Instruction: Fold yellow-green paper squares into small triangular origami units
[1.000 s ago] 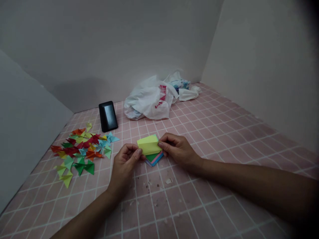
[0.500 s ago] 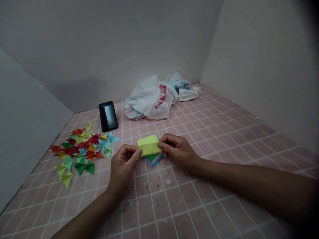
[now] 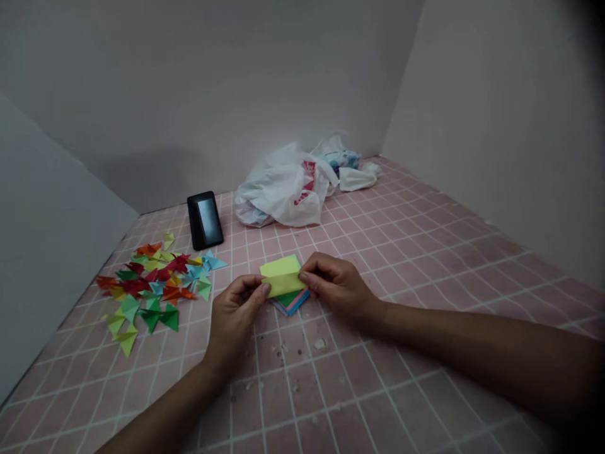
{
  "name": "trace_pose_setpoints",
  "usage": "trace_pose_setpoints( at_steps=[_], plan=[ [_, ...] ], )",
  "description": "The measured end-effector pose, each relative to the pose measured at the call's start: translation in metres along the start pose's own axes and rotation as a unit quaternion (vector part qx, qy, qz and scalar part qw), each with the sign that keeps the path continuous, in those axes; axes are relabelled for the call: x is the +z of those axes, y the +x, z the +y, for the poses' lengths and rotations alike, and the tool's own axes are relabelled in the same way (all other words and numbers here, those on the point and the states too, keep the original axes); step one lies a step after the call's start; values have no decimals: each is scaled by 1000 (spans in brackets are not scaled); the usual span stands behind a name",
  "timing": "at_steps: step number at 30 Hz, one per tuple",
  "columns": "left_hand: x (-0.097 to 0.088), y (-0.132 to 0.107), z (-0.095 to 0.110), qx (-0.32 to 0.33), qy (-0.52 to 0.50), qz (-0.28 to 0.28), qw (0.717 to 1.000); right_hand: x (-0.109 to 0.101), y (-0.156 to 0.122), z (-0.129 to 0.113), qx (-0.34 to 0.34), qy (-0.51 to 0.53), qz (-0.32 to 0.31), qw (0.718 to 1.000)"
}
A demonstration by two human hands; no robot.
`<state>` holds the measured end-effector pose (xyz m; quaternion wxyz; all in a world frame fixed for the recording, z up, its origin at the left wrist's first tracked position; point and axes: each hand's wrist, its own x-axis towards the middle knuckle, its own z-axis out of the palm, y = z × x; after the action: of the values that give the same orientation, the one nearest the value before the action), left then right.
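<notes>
Pinching a yellow folded paper rectangle [image 3: 282, 277] between both hands, long axis running side to side. Left hand [image 3: 235, 309] grips its left end and right hand [image 3: 338, 284] its right end, both closed narrowly on the paper, neither clearly nearer. Paper sits over a stack of multicoloured paper squares [image 3: 290, 302] on a pink grid-tiled surface [image 3: 378, 366]. Further left lies a heap of coloured folded paper triangles [image 3: 151, 284]; beyond are a black rectangular phone [image 3: 205, 221] and a crumpled white plastic bag [image 3: 283, 189].
</notes>
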<state>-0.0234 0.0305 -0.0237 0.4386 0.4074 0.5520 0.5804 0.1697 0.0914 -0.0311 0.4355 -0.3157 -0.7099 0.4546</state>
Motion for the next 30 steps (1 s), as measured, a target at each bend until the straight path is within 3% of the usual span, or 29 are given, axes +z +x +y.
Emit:
trace_pose_setpoints(
  at_steps=[10,22,26,30],
  plan=[
    [-5,-1,1,25,92,-38,995,-1,1,2,-87,-62,-5,994],
    [-1,-7,13,125,243,-120,954,2,-2,0,-177,-74,-52,980],
    [1,-9,16,118,258,-136,949,2,-4,0,-157,-54,-66,984],
    [2,-10,14,81,230,-138,960,2,-6,-3,-79,-21,-74,994]
  ],
)
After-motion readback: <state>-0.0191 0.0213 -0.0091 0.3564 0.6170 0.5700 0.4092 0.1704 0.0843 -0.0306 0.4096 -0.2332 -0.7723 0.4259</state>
